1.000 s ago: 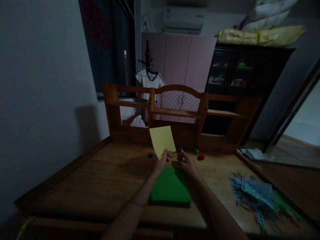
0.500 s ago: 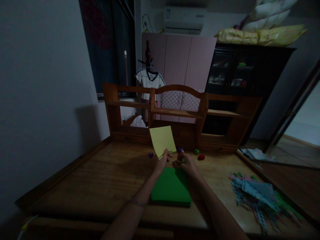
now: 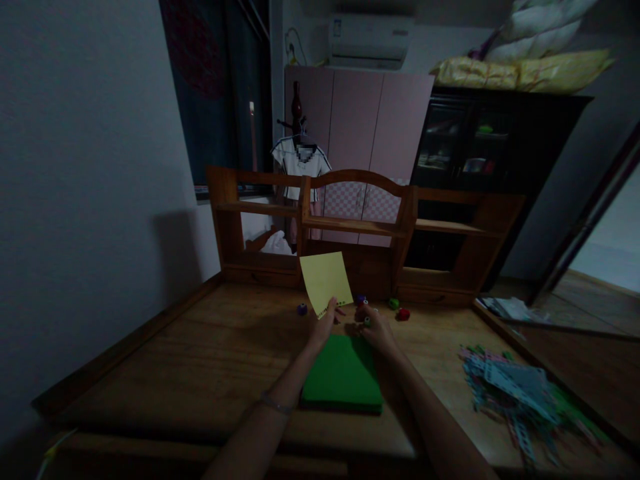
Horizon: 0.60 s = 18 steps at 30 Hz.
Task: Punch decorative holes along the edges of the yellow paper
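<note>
Pinched in my left hand [image 3: 326, 321], a yellow sheet of paper [image 3: 325, 280] stands tilted up, with a row of small dark marks or holes along its lower edge. My right hand [image 3: 377, 330] is closed just right of it, fingers curled around a small green piece with a white ring [image 3: 367, 321]; its exact kind is too small to tell. Below both hands lies a thick green square pad [image 3: 343, 377] on the wooden desk [image 3: 200, 353]. Dark blue and red pieces [image 3: 361, 301] show just beyond my right fingers, partly hidden.
A small purple piece [image 3: 302, 309] lies left of the paper. Green [image 3: 394, 303] and red [image 3: 403, 314] pieces sit to the right. A heap of blue, pink and green strips [image 3: 520, 393] covers the desk's right side. A wooden shelf unit [image 3: 357, 228] borders the back.
Both hands and the paper stay almost in place. The right fingers shift very slightly around the small green piece.
</note>
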Motion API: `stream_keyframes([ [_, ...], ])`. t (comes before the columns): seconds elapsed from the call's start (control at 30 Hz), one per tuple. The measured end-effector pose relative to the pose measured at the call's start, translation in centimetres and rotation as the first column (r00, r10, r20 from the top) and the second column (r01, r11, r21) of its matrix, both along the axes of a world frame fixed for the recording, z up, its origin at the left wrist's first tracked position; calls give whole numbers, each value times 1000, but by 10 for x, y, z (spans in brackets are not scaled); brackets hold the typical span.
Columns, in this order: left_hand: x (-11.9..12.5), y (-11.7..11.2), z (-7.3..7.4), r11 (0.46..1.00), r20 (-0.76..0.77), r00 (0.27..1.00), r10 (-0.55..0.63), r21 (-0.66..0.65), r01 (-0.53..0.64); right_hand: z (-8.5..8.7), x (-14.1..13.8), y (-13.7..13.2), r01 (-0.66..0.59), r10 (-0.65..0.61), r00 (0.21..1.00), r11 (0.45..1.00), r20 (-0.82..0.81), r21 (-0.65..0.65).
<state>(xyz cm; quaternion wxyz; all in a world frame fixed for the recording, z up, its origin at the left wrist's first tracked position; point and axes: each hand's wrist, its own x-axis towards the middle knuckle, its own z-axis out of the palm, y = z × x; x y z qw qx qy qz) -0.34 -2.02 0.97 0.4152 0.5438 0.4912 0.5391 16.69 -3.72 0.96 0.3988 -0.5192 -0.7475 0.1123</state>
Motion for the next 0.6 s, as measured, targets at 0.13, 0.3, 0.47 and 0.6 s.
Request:
stream_keyframes([
  [0.13, 0, -2, 0, 1000, 2, 1000, 4, 19, -5, -2, -1, 1, -15, 14, 998, 1000, 53, 17],
  [0.3, 1, -2, 0, 999, 20, 1000, 23, 31, -24, -1, 0, 0, 43, -42, 997, 999, 64, -11],
  [0.47, 0, -2, 1, 1000, -8, 1000, -2, -8, 2, 2, -2, -3, -11, 12, 999, 1000, 48, -26],
  [0.6, 0, -1, 0, 1000, -4, 1000, 5, -18, -6, 7, -5, -7, 63, -63, 998, 998, -9, 6],
])
